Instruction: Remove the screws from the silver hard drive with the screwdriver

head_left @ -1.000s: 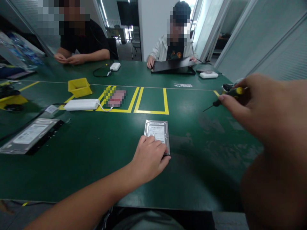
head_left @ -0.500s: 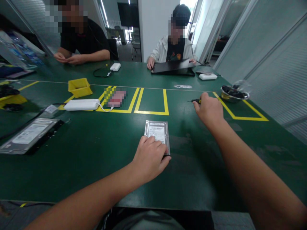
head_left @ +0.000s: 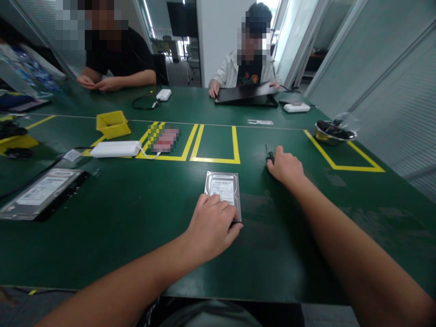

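Note:
A silver hard drive (head_left: 224, 187) lies flat on the green table (head_left: 136, 218) in front of me. My left hand (head_left: 211, 225) rests on its near end, fingers curled over the edge and gripping it. My right hand (head_left: 286, 167) sits on the table to the right of the drive, closed around a small screwdriver (head_left: 269, 154) whose dark shaft sticks out past the fingers toward the far side.
A second hard drive (head_left: 41, 193) lies at the left. A white box (head_left: 116, 148) and a yellow bin (head_left: 113, 123) stand beyond it. A metal bowl (head_left: 335, 133) of small parts sits at the right. Two people sit across the table, one with a laptop (head_left: 247, 95).
My right hand carried the screwdriver from close to the camera at the right, out over the table, then down and nearer, just right of the drive. My left hand stayed put.

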A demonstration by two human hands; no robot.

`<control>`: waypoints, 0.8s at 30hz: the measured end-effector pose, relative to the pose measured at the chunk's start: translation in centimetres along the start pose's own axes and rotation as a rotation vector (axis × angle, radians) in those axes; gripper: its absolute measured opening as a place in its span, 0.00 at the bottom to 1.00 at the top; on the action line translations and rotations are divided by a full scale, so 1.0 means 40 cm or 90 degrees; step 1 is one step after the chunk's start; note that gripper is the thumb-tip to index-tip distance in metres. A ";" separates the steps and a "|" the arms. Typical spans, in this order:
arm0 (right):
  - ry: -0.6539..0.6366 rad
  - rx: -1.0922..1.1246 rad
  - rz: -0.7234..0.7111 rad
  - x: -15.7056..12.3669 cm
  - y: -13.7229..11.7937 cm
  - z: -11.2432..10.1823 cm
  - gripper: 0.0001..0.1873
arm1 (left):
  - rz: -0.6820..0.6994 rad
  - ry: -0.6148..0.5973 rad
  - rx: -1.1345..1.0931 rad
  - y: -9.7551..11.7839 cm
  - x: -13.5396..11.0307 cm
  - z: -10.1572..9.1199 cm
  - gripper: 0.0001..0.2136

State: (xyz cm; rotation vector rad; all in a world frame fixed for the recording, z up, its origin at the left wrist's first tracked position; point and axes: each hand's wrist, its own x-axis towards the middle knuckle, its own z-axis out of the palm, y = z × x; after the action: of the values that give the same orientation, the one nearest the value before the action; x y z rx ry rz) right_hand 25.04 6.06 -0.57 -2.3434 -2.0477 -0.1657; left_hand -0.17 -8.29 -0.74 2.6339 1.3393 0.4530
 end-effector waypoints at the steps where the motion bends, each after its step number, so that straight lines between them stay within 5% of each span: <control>1: -0.002 -0.001 0.006 0.004 -0.001 0.005 0.22 | -0.001 -0.001 0.001 0.000 0.000 0.001 0.08; 8: -0.023 -0.015 0.048 0.020 -0.011 0.023 0.24 | 0.001 -0.003 0.006 -0.001 0.000 -0.002 0.09; 16: 0.010 -0.002 0.043 -0.014 -0.040 -0.024 0.26 | 0.035 0.077 -0.027 -0.003 -0.002 -0.021 0.05; 24: 0.021 0.078 -0.178 -0.174 -0.207 -0.084 0.31 | -0.137 0.174 0.133 -0.116 0.038 -0.097 0.08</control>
State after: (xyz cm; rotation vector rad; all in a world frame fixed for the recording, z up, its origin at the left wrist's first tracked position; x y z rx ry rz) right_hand 15.70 0.02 1.70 -1.9649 -2.2882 -0.0805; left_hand -4.15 -4.33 1.99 2.6174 1.8225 0.6950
